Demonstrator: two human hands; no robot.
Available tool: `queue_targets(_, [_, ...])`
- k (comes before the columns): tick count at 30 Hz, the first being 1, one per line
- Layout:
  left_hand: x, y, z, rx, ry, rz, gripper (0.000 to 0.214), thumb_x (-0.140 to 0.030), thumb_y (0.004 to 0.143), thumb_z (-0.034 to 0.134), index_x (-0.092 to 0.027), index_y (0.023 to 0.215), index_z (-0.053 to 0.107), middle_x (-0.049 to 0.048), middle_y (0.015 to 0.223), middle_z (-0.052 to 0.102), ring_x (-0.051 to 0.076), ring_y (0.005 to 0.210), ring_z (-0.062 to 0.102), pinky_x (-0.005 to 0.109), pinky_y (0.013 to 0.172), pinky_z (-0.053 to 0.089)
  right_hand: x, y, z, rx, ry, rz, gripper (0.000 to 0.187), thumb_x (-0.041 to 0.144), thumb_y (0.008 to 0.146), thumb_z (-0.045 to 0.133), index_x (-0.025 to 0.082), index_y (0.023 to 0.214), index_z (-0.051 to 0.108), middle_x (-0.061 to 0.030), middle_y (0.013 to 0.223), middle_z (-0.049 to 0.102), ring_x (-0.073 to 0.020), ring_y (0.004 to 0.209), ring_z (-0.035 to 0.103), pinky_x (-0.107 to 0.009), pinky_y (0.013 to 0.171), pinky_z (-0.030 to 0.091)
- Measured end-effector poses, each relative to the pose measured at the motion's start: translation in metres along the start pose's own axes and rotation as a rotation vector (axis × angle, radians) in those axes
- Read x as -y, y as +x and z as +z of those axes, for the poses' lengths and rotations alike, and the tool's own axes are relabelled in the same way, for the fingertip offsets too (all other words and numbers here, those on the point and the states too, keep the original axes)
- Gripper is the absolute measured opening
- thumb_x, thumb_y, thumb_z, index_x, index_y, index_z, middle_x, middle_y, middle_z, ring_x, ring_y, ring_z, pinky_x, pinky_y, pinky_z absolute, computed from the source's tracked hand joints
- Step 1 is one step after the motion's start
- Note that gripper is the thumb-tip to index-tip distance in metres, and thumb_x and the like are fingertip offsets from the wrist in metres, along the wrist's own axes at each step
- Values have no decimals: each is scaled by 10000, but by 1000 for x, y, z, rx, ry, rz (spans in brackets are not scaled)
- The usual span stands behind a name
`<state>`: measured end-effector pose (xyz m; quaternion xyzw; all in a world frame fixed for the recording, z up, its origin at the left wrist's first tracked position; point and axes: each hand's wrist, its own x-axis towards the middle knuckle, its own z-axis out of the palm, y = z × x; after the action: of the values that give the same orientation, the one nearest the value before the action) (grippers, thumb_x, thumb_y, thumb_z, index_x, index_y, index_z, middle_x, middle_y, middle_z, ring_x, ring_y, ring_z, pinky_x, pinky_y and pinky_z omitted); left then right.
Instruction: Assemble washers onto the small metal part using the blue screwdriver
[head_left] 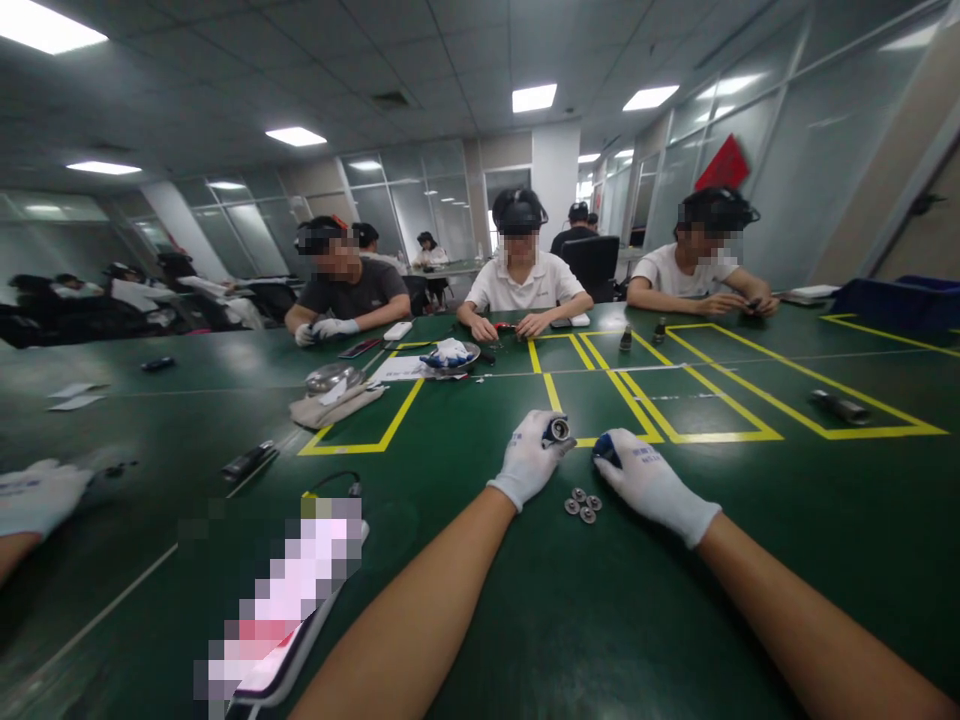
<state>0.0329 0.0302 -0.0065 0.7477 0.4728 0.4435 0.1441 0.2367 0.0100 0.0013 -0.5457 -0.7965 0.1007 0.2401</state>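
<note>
My left hand, in a white glove with a blue palm, is closed around a metal cylinder. The cylinder's round, hollow-looking end faces me, and the rest is hidden by the fingers. My right hand, gloved the same way, rests on the green table a little to the right. Its fingers curl inward over the dark blue palm; whatever they hold is out of sight. Between and just below both hands lie several small round metal discs, grouped close together on the table.
A phone lies at lower left, and a dark flashlight-like cylinder beyond it. Another cylinder is at right. Yellow tape marks the table. A co-worker's gloved hand is at far left; several people sit opposite. A blue bin stands back right.
</note>
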Motion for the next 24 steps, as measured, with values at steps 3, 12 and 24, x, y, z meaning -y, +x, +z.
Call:
queue_targets(3, [1, 1, 1, -9, 24, -34, 309, -325, 817, 757, -195, 1072, 643, 69, 1086, 658, 230, 1022, 625, 361, 921, 500, 8, 0, -1, -171, 117, -17, 134, 257, 919, 571, 156, 993, 621, -101, 978, 663, -242, 926, 644, -369, 860, 508])
queue_targets(12, [-1, 2, 6, -1, 22, -21, 233, -169, 780, 695, -195, 1003, 631, 52, 1014, 671, 211, 956, 627, 329, 868, 506, 42, -8, -2, -414, 257, -282, 173, 212, 909, 610, 194, 1058, 696, -96, 1108, 668, -239, 1019, 655, -389, 928, 552])
queue_targets(24, [-10, -3, 2, 91, -38, 51, 326, -187, 796, 683, -183, 1115, 622, 72, 1093, 657, 218, 1017, 618, 352, 924, 507, 36, -4, 7, -477, 187, -390, 265, 153, 935, 527, 191, 1138, 694, -121, 1179, 685, -252, 1079, 668, -416, 981, 559])
